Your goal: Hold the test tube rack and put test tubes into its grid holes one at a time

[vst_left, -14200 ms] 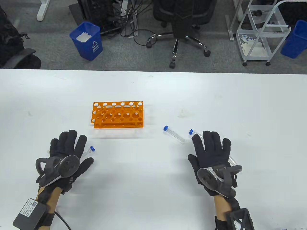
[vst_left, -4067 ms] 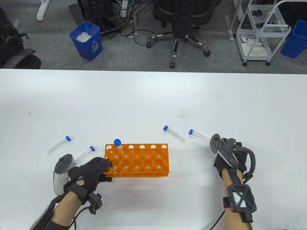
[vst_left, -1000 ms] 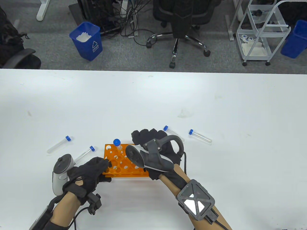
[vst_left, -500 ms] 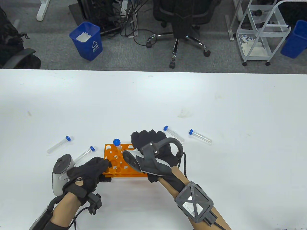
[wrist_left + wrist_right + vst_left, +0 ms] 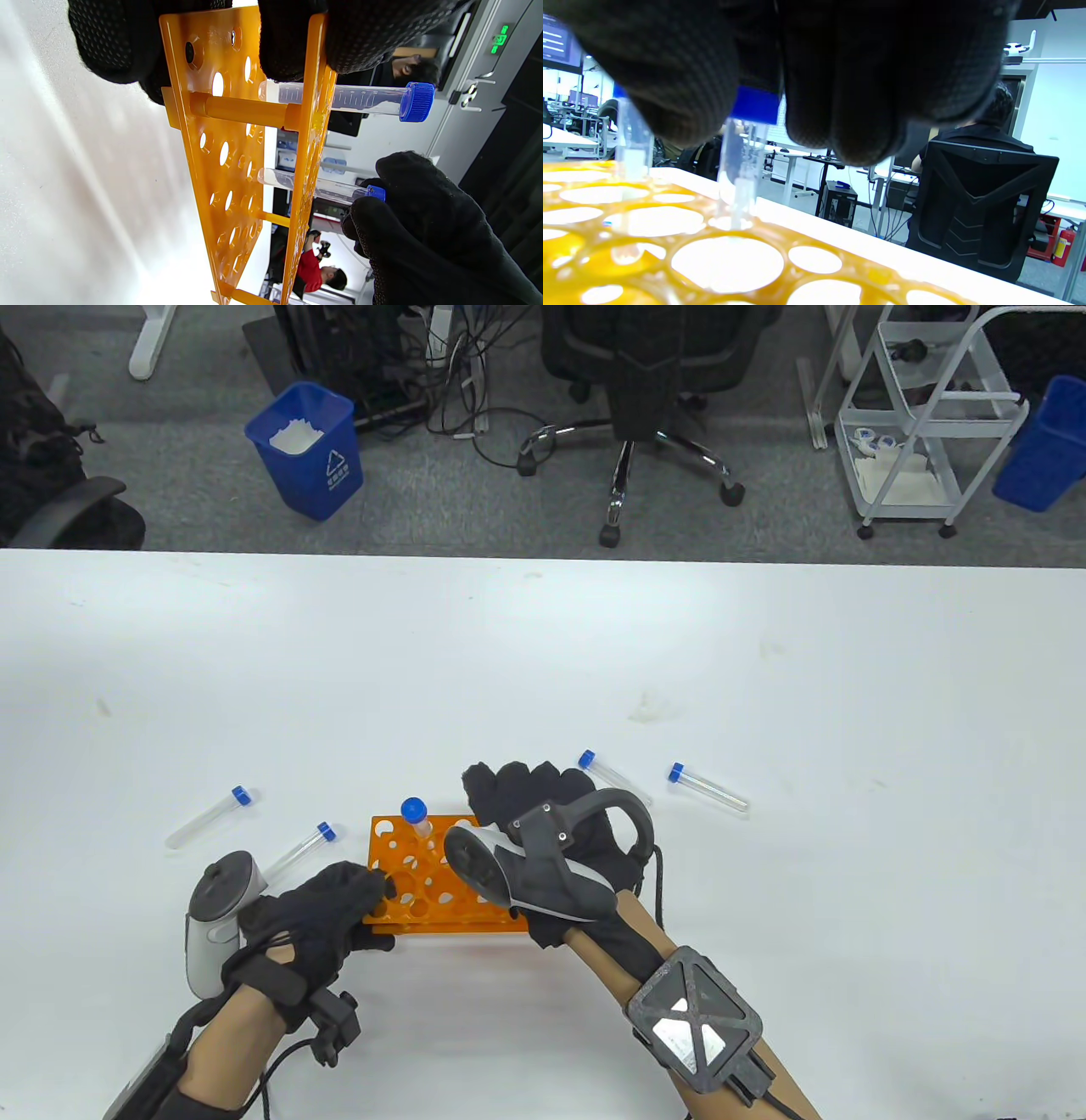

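The orange test tube rack [image 5: 414,891] stands near the table's front. My left hand [image 5: 373,903] grips its left end; in the left wrist view its fingers [image 5: 297,38] clamp the top plate of the rack [image 5: 237,140]. One blue-capped tube [image 5: 416,814] stands in the rack's back left hole. My right hand [image 5: 534,806] hovers over the rack and pinches a second tube [image 5: 318,188] by its blue cap [image 5: 755,106]. The lower part of this tube [image 5: 740,169] sits in a back-row hole, with its tip below the top plate.
Two loose tubes lie left of the rack [image 5: 208,817] [image 5: 297,850]. Two more lie to its right [image 5: 594,763] [image 5: 708,787], the nearer one partly hidden by my right hand. The white table [image 5: 543,661] stretches beyond.
My right hand has shifted only slightly over the rack, still holding the tube. The left hand and the rack have not moved.
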Demonstrator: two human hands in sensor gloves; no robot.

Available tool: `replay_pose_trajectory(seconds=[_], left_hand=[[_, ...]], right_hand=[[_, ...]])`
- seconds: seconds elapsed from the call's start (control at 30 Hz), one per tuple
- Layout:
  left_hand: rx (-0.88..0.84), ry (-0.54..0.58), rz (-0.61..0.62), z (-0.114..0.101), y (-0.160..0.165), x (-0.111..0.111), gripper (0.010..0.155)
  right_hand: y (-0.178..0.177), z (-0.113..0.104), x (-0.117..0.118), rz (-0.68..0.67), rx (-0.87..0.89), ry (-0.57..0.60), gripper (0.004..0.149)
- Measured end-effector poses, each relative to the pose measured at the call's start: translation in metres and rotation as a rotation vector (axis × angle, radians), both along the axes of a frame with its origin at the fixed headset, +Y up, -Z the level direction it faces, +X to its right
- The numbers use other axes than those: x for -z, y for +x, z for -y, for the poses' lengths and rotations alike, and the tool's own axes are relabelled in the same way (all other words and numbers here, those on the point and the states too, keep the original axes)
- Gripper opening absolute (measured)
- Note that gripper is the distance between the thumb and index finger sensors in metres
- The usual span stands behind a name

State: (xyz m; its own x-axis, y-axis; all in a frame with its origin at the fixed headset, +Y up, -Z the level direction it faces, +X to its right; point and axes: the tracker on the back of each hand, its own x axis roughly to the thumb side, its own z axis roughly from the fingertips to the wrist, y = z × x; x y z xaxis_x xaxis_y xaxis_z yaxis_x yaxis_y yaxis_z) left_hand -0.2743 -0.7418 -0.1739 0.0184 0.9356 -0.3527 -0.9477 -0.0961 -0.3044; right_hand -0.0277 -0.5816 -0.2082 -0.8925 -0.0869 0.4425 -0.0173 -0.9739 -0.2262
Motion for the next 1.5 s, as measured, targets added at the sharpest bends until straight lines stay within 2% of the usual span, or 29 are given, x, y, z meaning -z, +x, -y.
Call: replay_pose_trajectory(seconds=[0.3,0.57,0.7,0.83,0.97,1.13,1.3,1.37,1.5], left_hand=[[0.0,0.002,-0.001,0.0,0.0,0.0,0.038],[0.001,-0.003,-0.005,0.0,0.0,0.0,0.038],[-0.001,-0.005,-0.004,0.0,0.0,0.0,0.038],[0.002,-0.005,-0.003,0.0,0.0,0.0,0.038],[0.001,-0.007,-0.006,0.0,0.0,0.0,0.038],[-0.002,-0.002,-0.004,0.0,-0.001,0.001,0.038],[-0.005,-0.002,-0.003,0.0,0.0,0.001,0.038],[-0.009,-0.003,-0.006,-0.001,-0.001,0.001,0.038],[-0.015,-0.004,-0.012,-0.001,-0.001,0.001,0.038]], right_hand=[[0.009,-0.013,-0.001,0.012,0.048,-0.005,0.064],[0.029,-0.036,0.001,0.051,0.144,0.017,0.063],[0.049,-0.045,0.012,0.124,0.213,0.019,0.059],[0.075,-0.042,0.032,0.23,0.25,-0.027,0.057],[0.102,-0.025,0.055,0.344,0.226,-0.086,0.057],[0.135,0.019,0.085,0.463,0.169,-0.173,0.055],[0.152,0.067,0.105,0.485,0.119,-0.263,0.049],[0.154,0.084,0.11,0.456,0.111,-0.284,0.048],[0.156,0.116,0.121,0.444,0.058,-0.373,0.051]])
